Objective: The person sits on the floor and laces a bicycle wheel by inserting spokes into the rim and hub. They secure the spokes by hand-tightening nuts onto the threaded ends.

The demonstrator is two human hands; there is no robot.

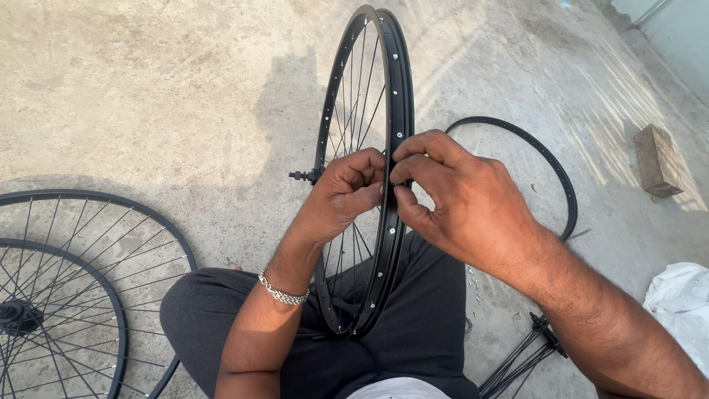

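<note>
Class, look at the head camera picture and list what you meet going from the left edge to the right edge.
Spoked wheels lying on the ground → left hand → upright black wheel rim → right hand → bare black hoop on the ground → wooden block → white cloth.

1. I sit outdoors on a bare, sunlit concrete floor [185, 81], an open-air bicycle repair spot.
2. Spoked wheels [66, 288], a loose rim [550, 166] and spare spokes [521, 358] lie around me.

No packages, labels, signs or screens in view.
</note>
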